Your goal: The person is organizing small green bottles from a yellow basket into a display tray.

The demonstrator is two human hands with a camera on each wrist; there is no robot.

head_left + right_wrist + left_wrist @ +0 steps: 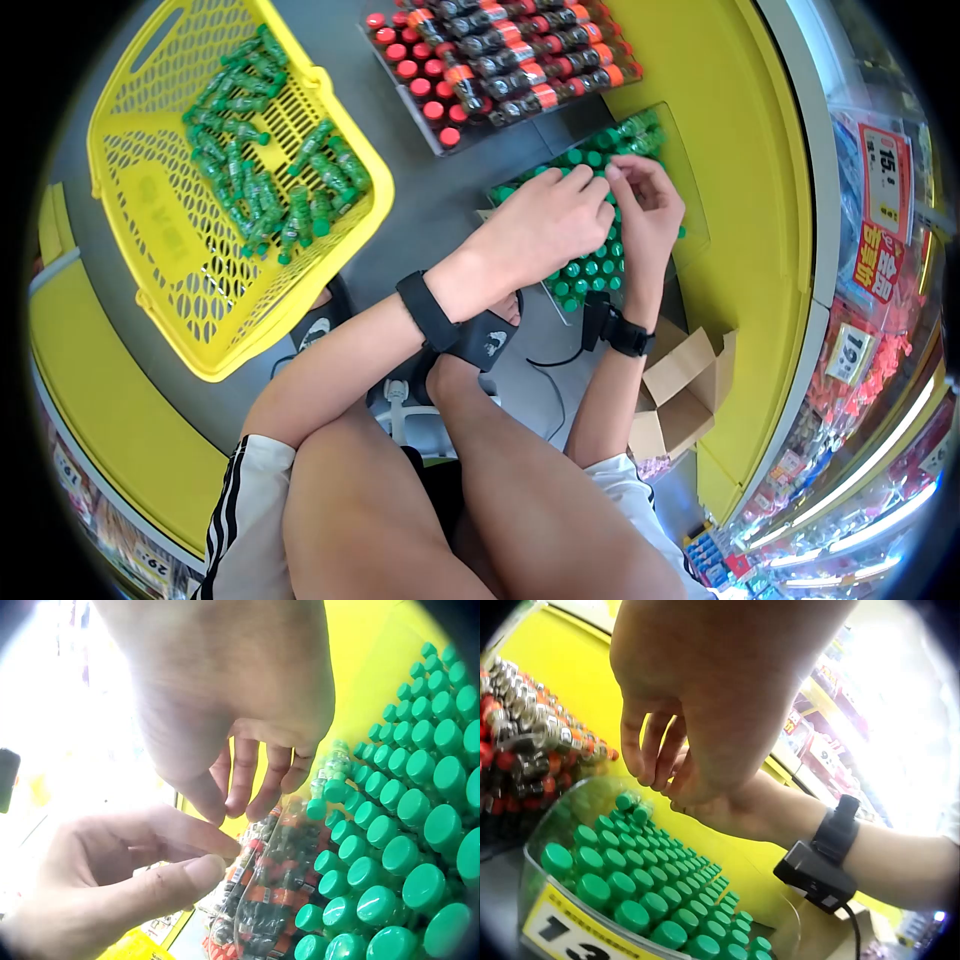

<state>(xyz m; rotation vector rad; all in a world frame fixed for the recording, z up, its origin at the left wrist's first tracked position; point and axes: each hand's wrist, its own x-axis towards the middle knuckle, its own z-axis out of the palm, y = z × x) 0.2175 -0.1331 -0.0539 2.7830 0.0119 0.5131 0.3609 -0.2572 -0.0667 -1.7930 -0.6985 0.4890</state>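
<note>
Both bare hands meet in the air over a clear bin (pixel 536 859) packed with small green-capped bottles (pixel 654 904). My left hand (pixel 555 225) reaches across from the left, its thumb and index finger stretched toward the other hand in the right wrist view. My right hand (pixel 650 205) faces it with fingers loosely bent, and its thumb tip (pixel 214 814) hangs near the left fingertips. No object shows between the fingers of either hand. At the bin's far end a few green bottles (pixel 335 769) lie on top of the upright ones.
A yellow basket (pixel 165 250) holding several loose green bottles stands at the left. Beyond the bin, dark bottles with red caps (pixel 510 55) fill another container. An open cardboard box (pixel 685 395) sits by the right forearm, beside a curved yellow ledge (pixel 770 200). Priced shelves line the right.
</note>
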